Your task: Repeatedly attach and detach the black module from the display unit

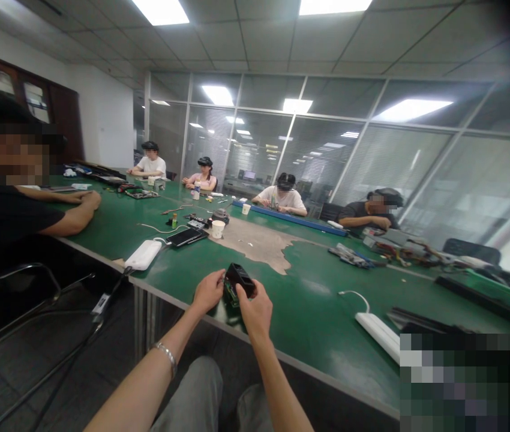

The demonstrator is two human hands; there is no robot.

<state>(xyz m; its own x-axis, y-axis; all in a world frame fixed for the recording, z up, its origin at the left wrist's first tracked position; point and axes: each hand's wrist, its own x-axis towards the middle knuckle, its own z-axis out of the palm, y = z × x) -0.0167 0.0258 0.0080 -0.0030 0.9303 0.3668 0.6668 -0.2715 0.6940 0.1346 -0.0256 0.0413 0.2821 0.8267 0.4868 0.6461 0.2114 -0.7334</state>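
Note:
Just above the near edge of the green table, a black plastic housing (239, 276) with square openings is held between my two hands. A green circuit board (231, 295) shows at its lower left side. My left hand (210, 291) pinches the left side of it, fingers closed near the board's edge. Wrapped round the right side is my right hand (257, 306), its thumb lying along the front. Whether the board is fixed to the housing I cannot tell.
Left of my hands lie a white power strip (144, 255) and a black phone-like device (187, 236). A paper cup (218, 228) stands beyond, by a bare brown patch (255, 240). Another power strip (378, 333) lies right. Several people sit around the table (309, 312).

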